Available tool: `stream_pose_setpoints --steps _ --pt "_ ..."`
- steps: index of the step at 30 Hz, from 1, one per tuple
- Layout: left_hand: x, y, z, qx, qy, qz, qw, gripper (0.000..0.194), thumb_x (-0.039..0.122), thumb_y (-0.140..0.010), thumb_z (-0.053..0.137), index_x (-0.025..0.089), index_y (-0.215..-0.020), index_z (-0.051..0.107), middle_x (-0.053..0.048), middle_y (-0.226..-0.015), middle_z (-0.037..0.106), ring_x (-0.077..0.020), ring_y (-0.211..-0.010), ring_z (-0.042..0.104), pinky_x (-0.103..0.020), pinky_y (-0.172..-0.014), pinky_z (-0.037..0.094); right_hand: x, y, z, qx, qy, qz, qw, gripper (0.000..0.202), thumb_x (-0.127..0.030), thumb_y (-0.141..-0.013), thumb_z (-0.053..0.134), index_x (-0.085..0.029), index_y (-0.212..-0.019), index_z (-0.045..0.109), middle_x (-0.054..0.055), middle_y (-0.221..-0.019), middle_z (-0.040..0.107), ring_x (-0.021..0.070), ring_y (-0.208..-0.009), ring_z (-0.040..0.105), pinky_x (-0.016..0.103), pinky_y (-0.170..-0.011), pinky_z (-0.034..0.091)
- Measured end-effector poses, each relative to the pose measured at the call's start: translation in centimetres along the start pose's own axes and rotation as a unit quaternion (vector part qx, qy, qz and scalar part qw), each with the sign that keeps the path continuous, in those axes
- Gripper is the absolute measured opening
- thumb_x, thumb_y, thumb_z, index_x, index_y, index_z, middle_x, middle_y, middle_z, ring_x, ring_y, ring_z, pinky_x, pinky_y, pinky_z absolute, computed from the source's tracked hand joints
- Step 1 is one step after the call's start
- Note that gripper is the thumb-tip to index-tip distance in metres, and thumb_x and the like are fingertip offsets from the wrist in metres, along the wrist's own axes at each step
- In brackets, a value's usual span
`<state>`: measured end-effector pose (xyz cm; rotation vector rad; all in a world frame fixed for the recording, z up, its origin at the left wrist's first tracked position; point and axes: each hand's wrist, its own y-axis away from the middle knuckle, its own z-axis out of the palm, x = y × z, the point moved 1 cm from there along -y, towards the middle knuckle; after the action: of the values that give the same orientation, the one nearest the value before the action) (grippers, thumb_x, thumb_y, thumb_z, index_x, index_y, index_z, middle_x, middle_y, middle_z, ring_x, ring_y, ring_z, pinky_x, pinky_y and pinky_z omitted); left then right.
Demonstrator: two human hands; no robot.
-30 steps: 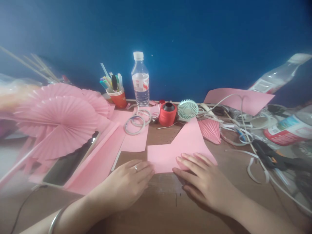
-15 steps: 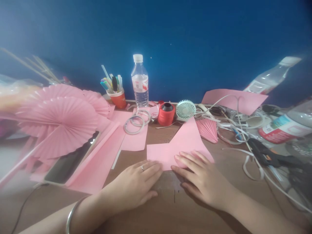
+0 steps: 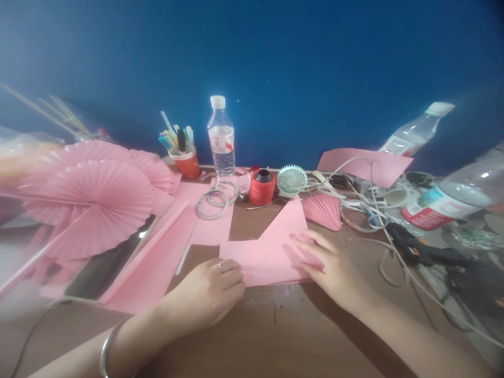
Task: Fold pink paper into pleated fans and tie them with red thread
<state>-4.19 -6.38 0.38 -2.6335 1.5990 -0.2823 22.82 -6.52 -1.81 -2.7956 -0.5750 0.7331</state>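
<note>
A folded sheet of pink paper (image 3: 268, 258) lies on the table in front of me, one pointed flap reaching up toward the small fan. My left hand (image 3: 210, 291), with a ring and a bangle, is closed at the paper's lower left edge; its fingertips are hidden underneath the curl of the fingers. Over the right part of the sheet is my right hand (image 3: 334, 270), fingers apart and slightly bent, casting a shadow on the paper. Just beyond it rests a pleated pink paper fan (image 3: 323, 211).
Large pleated pink paper rosettes (image 3: 94, 202) and a dark phone (image 3: 106, 268) are at left. Behind stand a cup of pens (image 3: 187, 164), a water bottle (image 3: 221, 142), a red spool (image 3: 262, 187) and a mint fan (image 3: 292, 180). Cables and a black glue gun (image 3: 417, 247) lie right.
My right hand has lifted from lying flat on the paper and shifted slightly right. My left fingers have curled in at the paper's left edge. The view has shifted a little.
</note>
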Motion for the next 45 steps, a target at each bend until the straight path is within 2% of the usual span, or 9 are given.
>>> stream_pose_setpoints --steps 3,6,10,14,18,25,29,39,45 --pt "-0.3 0.5 0.6 0.009 -0.005 -0.008 1.0 0.024 0.007 -0.083 0.037 0.018 -0.09 0.057 -0.006 -0.091 0.061 -0.0178 -0.1 0.055 -0.032 -0.083 0.049 0.7 0.2 0.6 0.07 -0.099 0.115 0.986 0.055 -0.035 -0.071 0.064 -0.024 -0.121 0.044 0.011 -0.121 0.047 0.0241 -0.101 0.054 0.038 -0.079 0.05" --pt "-0.6 0.9 1.1 0.001 -0.002 -0.012 1.0 0.028 0.004 -0.083 0.035 0.018 -0.096 0.056 -0.007 -0.104 0.059 -0.0185 -0.109 0.051 -0.032 -0.085 0.048 1.1 0.3 0.7 0.105 -0.234 0.214 0.943 0.063 -0.033 -0.064 0.069 -0.021 -0.12 0.041 0.013 -0.115 0.047 0.0218 -0.088 0.059 0.035 -0.069 0.053" --pt "-0.6 0.9 0.9 0.001 0.005 -0.002 1.0 0.029 0.003 -0.083 0.035 0.017 -0.097 0.056 -0.007 -0.098 0.06 -0.0183 -0.113 0.047 -0.029 -0.088 0.047 0.9 0.3 0.0 0.053 -0.368 0.293 0.881 0.07 -0.03 -0.066 0.066 -0.02 -0.125 0.03 0.009 -0.096 0.061 0.0217 -0.081 0.063 0.035 -0.066 0.053" --pt "-0.4 0.4 0.4 0.005 0.003 0.01 1.0 0.03 0.005 -0.085 0.034 0.016 -0.106 0.054 -0.007 -0.103 0.059 -0.0168 -0.108 0.05 -0.028 -0.09 0.045 0.4 0.1 -0.6 -0.053 -0.297 0.274 0.913 0.059 -0.028 -0.069 0.063 -0.023 -0.121 0.036 0.002 -0.08 0.068 0.0217 -0.072 0.065 0.036 -0.067 0.05" --pt "-0.4 0.4 0.3 -0.009 -0.008 0.029 1.0 0.038 0.003 -0.085 0.034 0.016 -0.117 0.048 -0.006 -0.108 0.059 -0.0163 -0.109 0.049 -0.028 -0.092 0.044 0.3 0.1 -0.8 -0.039 -0.209 0.238 0.948 0.047 -0.029 -0.069 0.061 -0.023 -0.113 0.044 0.003 -0.083 0.069 0.0214 -0.075 0.065 0.033 -0.068 0.049" --pt "0.2 0.6 0.0 -0.047 -0.003 0.016 0.999 0.045 0.005 -0.08 0.037 0.015 -0.123 0.044 -0.009 -0.113 0.056 -0.0215 -0.117 0.042 -0.035 -0.096 0.043 0.2 0.4 -0.4 -0.01 -0.143 0.202 0.969 0.051 -0.027 -0.068 0.059 -0.023 -0.117 0.043 0.005 -0.086 0.067 0.0215 -0.076 0.065 0.031 -0.064 0.049" --pt "0.9 0.3 -0.4 -0.069 -0.005 0.0 0.998 0.046 0.02 -0.081 0.044 0.015 -0.126 0.04 -0.009 -0.115 0.054 -0.0257 -0.116 0.042 -0.04 -0.099 0.038 0.2 0.4 -0.3 -0.015 -0.109 0.204 0.973 0.05 -0.027 -0.068 0.058 -0.024 -0.116 0.044 0.004 -0.088 0.066 0.0209 -0.078 0.064 0.03 -0.065 0.049" --pt "2.1 -0.3 -0.2 -0.1 -0.014 -0.036 0.994 0.054 0.034 -0.082 0.045 0.016 -0.132 0.033 -0.009 -0.113 0.052 -0.031 -0.116 0.037 -0.045 -0.098 0.033 0.4 0.4 0.0 -0.029 -0.123 0.204 0.971 0.048 -0.025 -0.069 0.057 -0.024 -0.115 0.044 0.005 -0.096 0.063 0.0211 -0.084 0.061 0.032 -0.072 0.048" --pt "2.9 -1.6 -0.6 -0.123 -0.019 -0.072 0.99 0.059 0.038 -0.078 0.049 0.022 -0.132 0.031 -0.009 -0.103 0.055 -0.0308 -0.109 0.044 -0.045 -0.089 0.04 0.4 0.4 0.2 -0.031 -0.135 0.211 0.968 0.047 -0.026 -0.069 0.057 -0.023 -0.114 0.045 0.005 -0.096 0.063 0.0211 -0.084 0.061 0.032 -0.073 0.046"
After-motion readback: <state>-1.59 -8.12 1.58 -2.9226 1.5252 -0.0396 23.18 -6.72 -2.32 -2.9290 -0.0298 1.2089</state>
